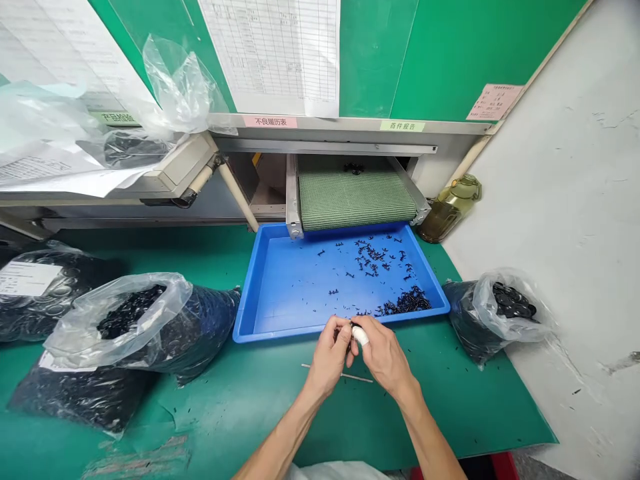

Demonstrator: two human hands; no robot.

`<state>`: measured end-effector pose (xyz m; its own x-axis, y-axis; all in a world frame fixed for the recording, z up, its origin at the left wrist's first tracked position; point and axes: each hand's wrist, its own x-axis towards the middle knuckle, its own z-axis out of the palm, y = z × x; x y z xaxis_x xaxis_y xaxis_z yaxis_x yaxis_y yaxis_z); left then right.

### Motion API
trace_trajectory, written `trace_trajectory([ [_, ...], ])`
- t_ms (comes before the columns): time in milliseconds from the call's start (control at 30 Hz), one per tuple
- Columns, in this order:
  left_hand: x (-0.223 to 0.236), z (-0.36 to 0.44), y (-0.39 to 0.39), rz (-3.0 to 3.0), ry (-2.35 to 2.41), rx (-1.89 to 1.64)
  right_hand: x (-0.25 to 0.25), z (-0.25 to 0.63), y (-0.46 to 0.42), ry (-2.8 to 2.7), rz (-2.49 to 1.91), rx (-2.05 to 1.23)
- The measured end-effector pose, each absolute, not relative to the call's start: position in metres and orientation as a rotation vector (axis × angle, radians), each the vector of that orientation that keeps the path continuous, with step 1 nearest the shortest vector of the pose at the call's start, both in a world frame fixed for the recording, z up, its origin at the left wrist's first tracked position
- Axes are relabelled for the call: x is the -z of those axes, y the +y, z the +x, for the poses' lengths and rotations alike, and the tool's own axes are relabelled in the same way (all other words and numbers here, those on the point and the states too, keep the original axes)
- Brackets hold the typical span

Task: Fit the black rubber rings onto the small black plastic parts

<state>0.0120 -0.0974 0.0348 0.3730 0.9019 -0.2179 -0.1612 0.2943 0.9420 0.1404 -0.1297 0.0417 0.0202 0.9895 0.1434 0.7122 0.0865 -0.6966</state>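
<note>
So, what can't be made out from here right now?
- Small dark piece, head view: mostly hidden by fingers of the left hand and right hand.
- Thin pale stick, head view: partly behind the left hand; possibly two sticks.
- Green ribbed conveyor belt, head view: far end hidden by the machine housing.
- Red container, head view: cut off by the bottom edge.
- White gridded sheet, head view: entries too small.

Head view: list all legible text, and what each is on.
"不良履历表": pink label on the ledge under the green board.
"首件报告": pale green label, same ledge, farther right.
"产品…": left green label; the rest is too unclear to read.
Too small or blurred: pink slip, center chart, upper-left sheet, loose papers, white label on the far-left bag.
</note>
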Motion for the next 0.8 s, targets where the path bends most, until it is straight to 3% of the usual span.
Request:
trace_trajectory([
  [300, -0.029, 0.024, -0.090, 0.859, 0.879, -0.837, -0.029, 0.150, -0.116, -1.518, -1.607, -0.795],
  [600, -0.028, 0.027, -0.069, 0.138, 0.683, -0.915, -0.030, 0.170, -0.114, -1.658, -1.740, -0.363],
  [800, -0.029, 0.029, -0.073, -0.043, 0.543, -0.913, -0.041, 0.141, -0.136, -1.800, -1.647, -0.427],
])
